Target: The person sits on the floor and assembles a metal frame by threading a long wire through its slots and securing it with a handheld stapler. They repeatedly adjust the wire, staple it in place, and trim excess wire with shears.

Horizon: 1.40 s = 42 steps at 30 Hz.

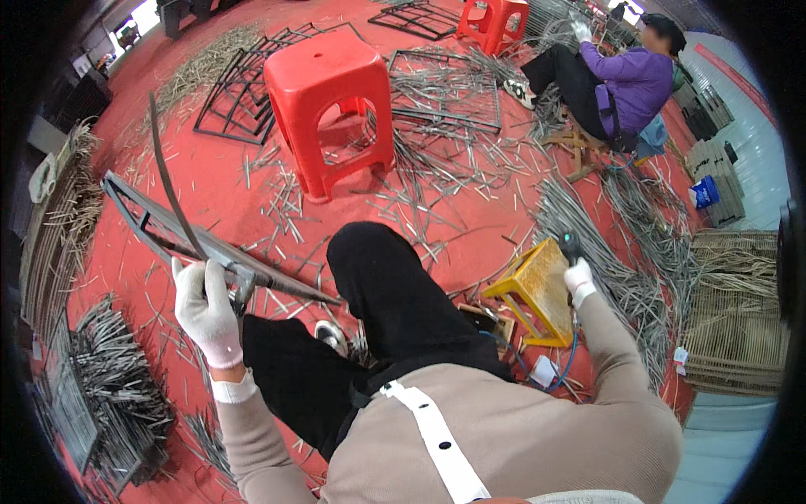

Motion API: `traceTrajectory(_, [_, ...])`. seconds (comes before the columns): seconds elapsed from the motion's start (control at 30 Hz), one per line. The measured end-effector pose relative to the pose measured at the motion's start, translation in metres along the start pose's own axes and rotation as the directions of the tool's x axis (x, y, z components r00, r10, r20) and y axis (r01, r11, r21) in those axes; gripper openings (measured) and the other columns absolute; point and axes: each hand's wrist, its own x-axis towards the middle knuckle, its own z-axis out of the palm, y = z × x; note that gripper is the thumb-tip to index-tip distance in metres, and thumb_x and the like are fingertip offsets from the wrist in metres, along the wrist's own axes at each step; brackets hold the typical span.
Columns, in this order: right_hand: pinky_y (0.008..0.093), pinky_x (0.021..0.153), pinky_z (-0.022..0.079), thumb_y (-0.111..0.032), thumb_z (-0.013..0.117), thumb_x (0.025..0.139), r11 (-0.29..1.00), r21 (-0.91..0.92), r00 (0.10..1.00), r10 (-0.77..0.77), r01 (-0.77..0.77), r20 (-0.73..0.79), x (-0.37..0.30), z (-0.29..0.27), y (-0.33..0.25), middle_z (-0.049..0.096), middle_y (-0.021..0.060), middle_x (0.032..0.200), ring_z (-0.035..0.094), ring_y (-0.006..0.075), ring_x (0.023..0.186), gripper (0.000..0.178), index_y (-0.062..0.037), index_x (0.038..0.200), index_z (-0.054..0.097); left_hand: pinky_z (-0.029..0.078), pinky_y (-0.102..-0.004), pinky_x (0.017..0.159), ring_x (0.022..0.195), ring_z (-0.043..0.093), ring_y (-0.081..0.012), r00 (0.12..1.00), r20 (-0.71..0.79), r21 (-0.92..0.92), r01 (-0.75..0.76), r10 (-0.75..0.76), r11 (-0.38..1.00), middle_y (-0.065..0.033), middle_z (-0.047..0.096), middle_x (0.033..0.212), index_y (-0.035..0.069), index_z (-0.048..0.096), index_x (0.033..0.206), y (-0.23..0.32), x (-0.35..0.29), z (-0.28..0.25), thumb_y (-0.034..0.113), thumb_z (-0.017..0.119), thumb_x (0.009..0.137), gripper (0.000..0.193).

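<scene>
My left hand (206, 311), in a white glove, is closed with its thumb and fingers around the lower end of a long, thin grey strip (168, 185). The strip rises in a slight curve toward the upper left. Right beside that hand, a dark grey frame (214, 249) stretches from the left down toward my knee; whether my fingers also touch it I cannot tell. Over to the right, my gloved right hand (578, 275) is wrapped around a black-handled tool (570, 245) at the edge of a yellow stool (537, 281). Most of the tool is hidden.
A red plastic stool (327, 67) stands ahead among scattered grey strips. Dark frames (243, 84) lie beyond it. Bundled strips (117, 386) are stacked at lower left. A blue hose (567, 365) runs below the yellow stool. A person in purple (630, 84) sits at far right.
</scene>
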Motion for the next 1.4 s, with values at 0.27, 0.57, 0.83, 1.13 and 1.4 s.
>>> traceTrajectory(0.27, [0.044,0.105,0.048,-0.009,0.068,0.087,0.947,-0.232,0.94,0.147,-0.223,-0.308,-0.044,0.046,-0.003,0.06,0.0195,0.13,0.061,0.0365,0.119,0.068,-0.0136,0.153,0.049,0.026,-0.0483,0.126,0.068,0.045,-0.0094,0.996,-0.081,0.013,0.048,-0.047,0.999,0.0016,0.05,0.067,0.001,0.055,0.076,0.0,-0.002,0.015,0.001,0.052,0.104,0.028])
traceTrajectory(0.57, [0.0478,0.097,0.049,-0.001,0.069,0.077,0.653,0.107,0.655,-0.755,0.75,0.013,-0.097,0.121,-0.117,0.065,0.0126,0.122,0.061,0.0372,0.114,0.042,-0.0101,0.118,0.071,0.046,-0.0344,0.093,0.089,0.057,-0.0171,0.935,-0.243,-0.087,0.243,-0.257,0.966,-0.0088,0.061,0.089,-0.003,0.061,0.084,-0.012,-0.016,0.019,0.018,0.042,0.11,0.038])
traceTrajectory(0.83, [0.041,0.093,0.055,-0.008,0.058,0.093,0.924,0.299,0.874,-0.339,0.24,0.348,-0.103,0.237,-0.042,0.074,0.0168,0.103,0.071,0.0324,0.102,0.022,-0.0036,0.106,0.075,0.057,-0.053,0.091,0.089,0.071,-0.0354,0.866,0.196,0.696,-0.454,0.46,0.557,-0.024,0.07,0.099,-0.011,0.062,0.099,-0.031,-0.022,-0.009,0.012,0.062,0.095,0.024])
traceTrajectory(1.13, [0.0403,0.097,0.054,-0.02,0.059,0.096,0.997,0.014,0.746,-0.071,0.082,0.662,-0.063,0.293,-0.076,0.075,0.018,0.113,0.071,0.0339,0.109,0.027,-0.009,0.115,0.075,0.057,-0.049,0.086,0.109,0.065,-0.0421,0.973,0.203,0.349,-0.173,0.106,0.921,-0.0323,0.058,0.119,-0.006,0.049,0.118,-0.049,-0.042,-0.064,0.015,0.063,0.078,0.047])
traceTrajectory(1.4, [0.0499,0.099,0.053,-0.025,0.062,0.093,0.923,-0.254,0.813,-0.096,0.289,0.574,-0.098,0.311,-0.123,0.068,0.0225,0.12,0.067,0.0401,0.114,0.029,-0.0072,0.114,0.07,0.059,-0.0428,0.083,0.097,0.068,-0.0339,0.983,0.139,0.478,-0.173,0.12,0.861,-0.0335,0.063,0.12,-0.009,0.049,0.114,-0.047,-0.053,-0.09,0.023,0.069,0.088,0.046])
